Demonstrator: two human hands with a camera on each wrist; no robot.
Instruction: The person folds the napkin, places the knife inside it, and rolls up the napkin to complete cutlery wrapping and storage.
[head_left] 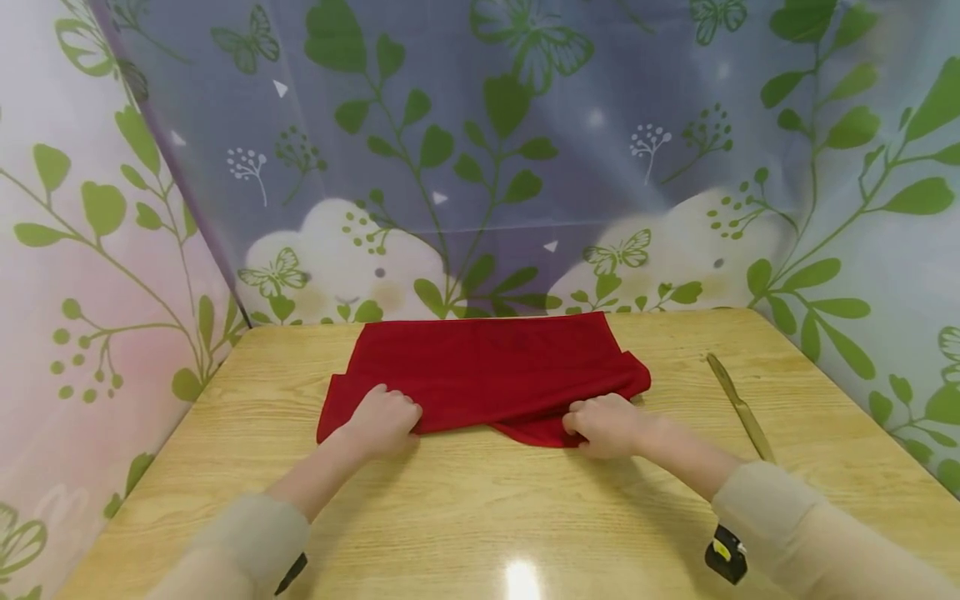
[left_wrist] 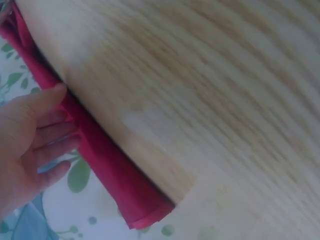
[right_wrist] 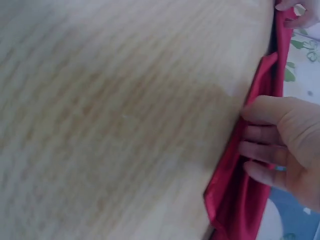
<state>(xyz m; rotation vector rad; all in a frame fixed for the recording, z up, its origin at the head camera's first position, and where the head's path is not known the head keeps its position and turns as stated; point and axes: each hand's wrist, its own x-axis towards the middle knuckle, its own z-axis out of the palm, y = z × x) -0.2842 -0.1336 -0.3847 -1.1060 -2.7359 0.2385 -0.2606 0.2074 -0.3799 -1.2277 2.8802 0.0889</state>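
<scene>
A red cloth (head_left: pixel 480 358), folded into a wide band, lies across the far half of the wooden table. On its near edge at the left is my left hand (head_left: pixel 384 421), fingers curled down over the fabric. Seen from the left wrist, the thumb of that hand (left_wrist: pixel 30 135) meets the long edge of the red cloth (left_wrist: pixel 110 165), with the fingertips over its face. My right hand (head_left: pixel 606 423) grips the near right part, where a lower layer sticks out from under the upper one. From the right wrist, the fingers (right_wrist: pixel 265 150) reach into the fold.
A long, thin gold-coloured piece shaped like a knife (head_left: pixel 738 404) lies on the table (head_left: pixel 465 517) to the right of the cloth. Fabric hangings (head_left: pixel 465 167) printed with leaves and butterflies stand behind and at both sides of the table.
</scene>
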